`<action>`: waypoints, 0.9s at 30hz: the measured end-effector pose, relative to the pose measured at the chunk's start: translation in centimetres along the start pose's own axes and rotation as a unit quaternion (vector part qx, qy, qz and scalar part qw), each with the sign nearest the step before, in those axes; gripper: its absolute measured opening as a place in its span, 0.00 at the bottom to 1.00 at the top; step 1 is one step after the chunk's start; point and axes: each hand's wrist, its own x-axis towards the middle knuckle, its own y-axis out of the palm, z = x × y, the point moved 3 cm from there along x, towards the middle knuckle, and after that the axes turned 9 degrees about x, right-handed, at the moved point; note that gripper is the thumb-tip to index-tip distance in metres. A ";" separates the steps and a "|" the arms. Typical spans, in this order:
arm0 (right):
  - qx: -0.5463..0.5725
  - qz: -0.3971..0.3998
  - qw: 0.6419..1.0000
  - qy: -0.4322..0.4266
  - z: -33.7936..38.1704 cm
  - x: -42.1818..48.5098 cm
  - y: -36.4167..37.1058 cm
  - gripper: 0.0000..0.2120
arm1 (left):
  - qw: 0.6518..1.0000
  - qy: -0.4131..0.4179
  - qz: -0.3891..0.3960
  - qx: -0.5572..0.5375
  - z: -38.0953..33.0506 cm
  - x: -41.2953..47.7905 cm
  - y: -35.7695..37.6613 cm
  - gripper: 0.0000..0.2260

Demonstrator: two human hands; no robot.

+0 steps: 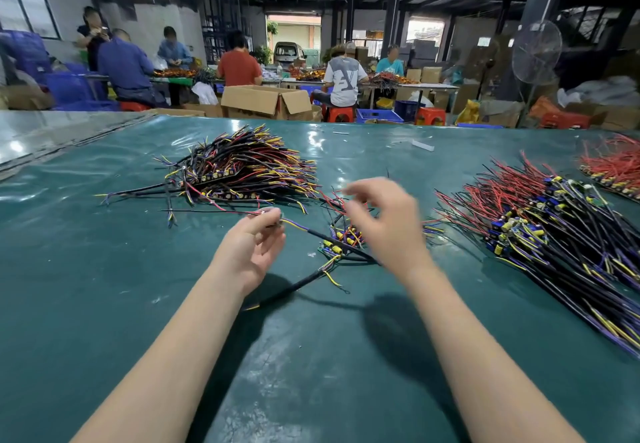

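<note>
Green table cover (311,390) spreads nearest. Just below the grip, a loose black cable (294,285) lies on it, passing under the left wrist. The left hand (252,245) pinches a small wire assembly (294,226) between thumb and fingertips, its yellow and purple leads trailing right. Right of the grip, the right hand (384,228) hovers blurred, fingers curled, over a small cluster of boards (341,238); whether it holds anything I cannot tell. Beyond the grip sits a heap of wired boards (242,172); far to its right lies a larger heap (536,231).

Factory assembly hall: wire piles (242,169), workers (239,63) at tables, cartons (266,101).
</note>
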 end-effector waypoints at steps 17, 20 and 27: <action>-0.305 0.065 0.948 0.062 -2.9 2.3 -0.8 0.10 | 0.984 -0.025 0.093 0.151 1.4 -0.1 0.7 0.02; -0.375 -0.008 0.921 0.110 -5.3 3.9 -5.7 0.10 | 0.985 -0.022 0.078 0.154 1.3 0.1 0.6 0.01; -0.456 -0.059 0.826 0.326 -11.4 1.9 -14.6 0.11 | 0.930 0.086 0.063 0.351 1.7 -0.1 0.8 0.06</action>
